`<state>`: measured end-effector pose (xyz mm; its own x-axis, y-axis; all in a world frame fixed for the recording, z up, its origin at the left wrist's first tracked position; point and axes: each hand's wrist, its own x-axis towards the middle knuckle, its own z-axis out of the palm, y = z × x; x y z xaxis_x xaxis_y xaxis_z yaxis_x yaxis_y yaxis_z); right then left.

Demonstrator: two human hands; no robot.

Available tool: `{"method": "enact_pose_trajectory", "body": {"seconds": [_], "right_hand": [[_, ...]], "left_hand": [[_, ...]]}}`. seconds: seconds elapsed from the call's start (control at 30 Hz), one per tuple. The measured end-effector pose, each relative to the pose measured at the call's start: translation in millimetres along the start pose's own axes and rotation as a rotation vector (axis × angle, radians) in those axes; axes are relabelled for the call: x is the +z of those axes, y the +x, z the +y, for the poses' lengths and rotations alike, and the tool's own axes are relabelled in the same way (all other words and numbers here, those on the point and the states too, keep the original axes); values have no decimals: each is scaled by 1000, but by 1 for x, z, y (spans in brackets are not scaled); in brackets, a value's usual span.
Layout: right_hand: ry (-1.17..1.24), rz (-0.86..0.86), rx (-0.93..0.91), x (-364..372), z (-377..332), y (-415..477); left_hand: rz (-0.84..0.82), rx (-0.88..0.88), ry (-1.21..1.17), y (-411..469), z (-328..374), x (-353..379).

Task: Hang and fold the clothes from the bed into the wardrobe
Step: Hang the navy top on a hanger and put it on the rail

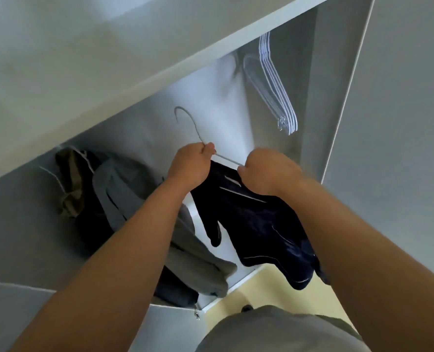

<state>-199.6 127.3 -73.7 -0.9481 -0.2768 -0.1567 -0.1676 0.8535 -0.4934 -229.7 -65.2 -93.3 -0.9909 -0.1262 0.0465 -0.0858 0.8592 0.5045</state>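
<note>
Tilted head camera looks forward, close into the open wardrobe (211, 102).

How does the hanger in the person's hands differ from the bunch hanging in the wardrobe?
The held hanger is gripped by the left hand and right hand, its hook free; the bunch hangs untouched. The held hanger carries a dark garment; the bunch is bare. Both look thin, white.

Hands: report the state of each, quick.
Left hand: closed, gripping the white hanger by its neck.
Right hand: closed, pinching the hanger's arm where the dark garment hangs.
</note>
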Motion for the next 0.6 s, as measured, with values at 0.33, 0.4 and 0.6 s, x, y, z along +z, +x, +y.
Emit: {"method": "enact_pose_trajectory", "body": {"seconds": [0.33, 0.4, 0.6], "right_hand": [[324, -87, -116, 71, -103, 59], [409, -87, -140, 91, -121, 68], [612, -22, -201, 134, -166, 83]], "left_hand": [[157, -197, -82, 44, -93, -52], [171, -256, -273, 43, -106, -58], [198, -280, -487, 48, -138, -83]]}}
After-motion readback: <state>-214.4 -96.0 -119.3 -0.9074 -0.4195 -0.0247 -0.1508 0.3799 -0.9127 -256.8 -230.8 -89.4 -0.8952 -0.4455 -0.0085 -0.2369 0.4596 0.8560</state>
